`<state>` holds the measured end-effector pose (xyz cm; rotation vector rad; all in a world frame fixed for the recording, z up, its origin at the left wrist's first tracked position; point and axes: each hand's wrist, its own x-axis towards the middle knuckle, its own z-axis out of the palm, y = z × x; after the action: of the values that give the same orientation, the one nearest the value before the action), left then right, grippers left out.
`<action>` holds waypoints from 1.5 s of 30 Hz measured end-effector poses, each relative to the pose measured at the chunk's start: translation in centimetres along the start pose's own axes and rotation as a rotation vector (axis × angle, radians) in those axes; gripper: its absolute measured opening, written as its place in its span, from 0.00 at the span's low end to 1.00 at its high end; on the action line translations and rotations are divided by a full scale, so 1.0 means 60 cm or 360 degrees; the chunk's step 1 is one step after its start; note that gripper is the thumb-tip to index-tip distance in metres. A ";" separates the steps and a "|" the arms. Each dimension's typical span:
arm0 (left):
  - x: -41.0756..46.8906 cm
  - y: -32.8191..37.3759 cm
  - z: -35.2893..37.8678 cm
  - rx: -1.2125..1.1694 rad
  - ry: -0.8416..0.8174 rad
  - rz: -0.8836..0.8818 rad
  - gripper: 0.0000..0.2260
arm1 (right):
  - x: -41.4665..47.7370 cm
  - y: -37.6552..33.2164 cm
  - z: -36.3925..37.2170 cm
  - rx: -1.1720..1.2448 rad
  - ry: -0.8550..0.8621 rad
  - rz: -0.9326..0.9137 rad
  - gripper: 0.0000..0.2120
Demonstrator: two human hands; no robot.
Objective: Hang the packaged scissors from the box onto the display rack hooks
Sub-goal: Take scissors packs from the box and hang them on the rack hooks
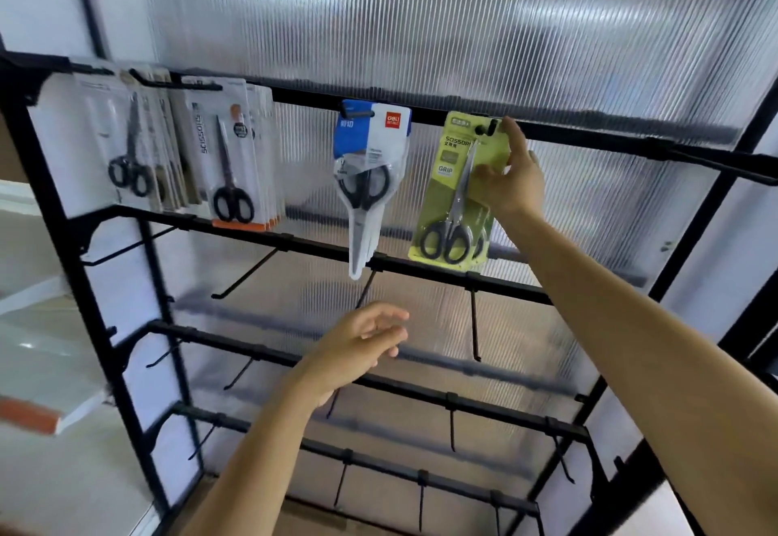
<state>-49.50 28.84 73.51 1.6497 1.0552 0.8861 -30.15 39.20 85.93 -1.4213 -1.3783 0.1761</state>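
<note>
Nearest, well below the top rail [303,94] of the display rack, the left hand [362,342] hovers with its fingers loosely spread and nothing in it. Farther in, just under that rail towards its right end, the right hand [511,175] pinches the green scissors pack [452,198], thumb on the front and fingers behind, while the index finger reaches up beside the hook [484,129]. The pack's hang hole seems to be on the hook already, so this one looks nearly seated and only needs letting go. Along the same rail to the left hang a blue-and-white scissors pack [370,173] and, at the far left end, rows of white scissors packs [227,156]. The rails below the top one carry only bare hooks [244,278], so plenty of room remains. The box is out of view, so how many packs are left cannot be told. Behind the rail stands a ribbed translucent panel [463,22].
</note>
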 end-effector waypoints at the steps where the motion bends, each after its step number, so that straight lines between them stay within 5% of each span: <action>1: -0.001 0.000 -0.003 -0.0015 0.0031 -0.0001 0.06 | -0.002 0.003 0.007 -0.0038 0.0001 -0.0007 0.35; 13: 0.020 0.024 0.002 -0.0068 0.0202 0.0107 0.06 | -0.102 0.061 0.023 -0.0322 -0.0240 0.0202 0.38; 20: 0.052 0.045 0.110 0.0090 -0.0396 0.0165 0.06 | -0.169 0.120 -0.069 -0.0441 -0.0242 0.0472 0.24; 29: 0.022 0.041 0.337 0.0265 -0.1258 0.0363 0.06 | -0.399 0.223 -0.272 -0.0417 0.0169 0.1223 0.12; 36: -0.085 -0.043 0.564 0.0397 -0.1691 0.0150 0.05 | -0.658 0.292 -0.404 -0.0426 0.0496 0.1869 0.11; 45: -0.157 -0.159 0.827 0.0966 -0.1876 0.0005 0.12 | -0.854 0.455 -0.564 -0.0412 0.0382 0.2285 0.12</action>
<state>-10.53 5.39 49.55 2.1678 0.4537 -0.5125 -4.95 -12.46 51.14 -2.3230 0.0350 0.7202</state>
